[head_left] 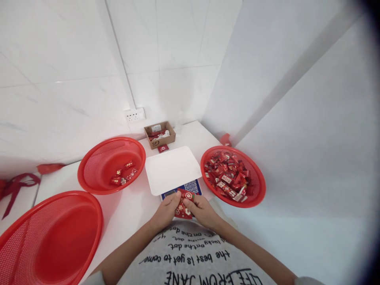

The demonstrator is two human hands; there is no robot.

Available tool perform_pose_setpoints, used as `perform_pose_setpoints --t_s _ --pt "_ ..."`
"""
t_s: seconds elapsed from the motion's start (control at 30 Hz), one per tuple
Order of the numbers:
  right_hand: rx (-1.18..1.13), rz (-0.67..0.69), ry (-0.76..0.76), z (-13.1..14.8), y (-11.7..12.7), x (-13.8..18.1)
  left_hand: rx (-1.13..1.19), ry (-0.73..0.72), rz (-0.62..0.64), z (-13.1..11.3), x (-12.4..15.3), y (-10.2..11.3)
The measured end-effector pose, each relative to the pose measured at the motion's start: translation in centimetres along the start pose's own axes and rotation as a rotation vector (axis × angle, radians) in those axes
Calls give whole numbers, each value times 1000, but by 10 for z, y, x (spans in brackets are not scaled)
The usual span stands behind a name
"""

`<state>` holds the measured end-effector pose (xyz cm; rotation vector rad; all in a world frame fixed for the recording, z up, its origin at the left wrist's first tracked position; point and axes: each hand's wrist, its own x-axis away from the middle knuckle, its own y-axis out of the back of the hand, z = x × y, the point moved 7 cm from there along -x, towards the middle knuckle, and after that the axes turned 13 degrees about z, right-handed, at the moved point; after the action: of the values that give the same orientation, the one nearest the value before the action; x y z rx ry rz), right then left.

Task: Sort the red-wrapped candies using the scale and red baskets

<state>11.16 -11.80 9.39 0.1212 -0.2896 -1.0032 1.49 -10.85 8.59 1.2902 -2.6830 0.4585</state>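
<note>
Both hands meet over one small red packet [183, 212], which lies between them at the near edge of the scale [190, 186], just in front of the person's shirt [190, 253]. The left hand [170, 206] grips its left side and the right hand [204, 210] its right, so neither is nearer. Each is closed in a pinch, thumb on top and fingers curled beneath. The packet's longer axis seems to run from near to far, leaning a little to the right at the far end, though the fingers cover enough of it to leave this uncertain.

The white tray [172, 168] is on the far side of the hands, tilting over part of the blue keypad. To the right, nearer the right hand, is a red basket [262, 192] heaped with red-wrapped pieces. To the left stand another basket [99, 168] with a few pieces in it and a larger one [63, 241], cut off by the left edge.

Whether the packet is open or sealed cannot be told; its underside and most fingertips are hidden. The scale's display is too small to read, and the wrappers' print is unclear.
</note>
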Motion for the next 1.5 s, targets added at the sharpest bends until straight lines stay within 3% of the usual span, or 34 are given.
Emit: perform_pose_setpoints --t_s 0.13,0.33,0.57,0.77,1.07,1.5 --pt "58 -32 14 3 2 2 19 42 53 1 -1 -2" --pt "-49 -31 51 8 2 3 -99 12 287 -2 -3 -16" --pt "-256 61 90 2 -3 -1 -95 -41 137 -2 -5 -5" --pt "-352 146 107 8 -7 0 -101 -17 108 -2 -3 -4" --pt "-208 76 -36 -3 -6 -1 -162 -8 59 -1 1 0" --pt "-115 82 28 5 -11 1 -129 -22 111 7 0 -1"
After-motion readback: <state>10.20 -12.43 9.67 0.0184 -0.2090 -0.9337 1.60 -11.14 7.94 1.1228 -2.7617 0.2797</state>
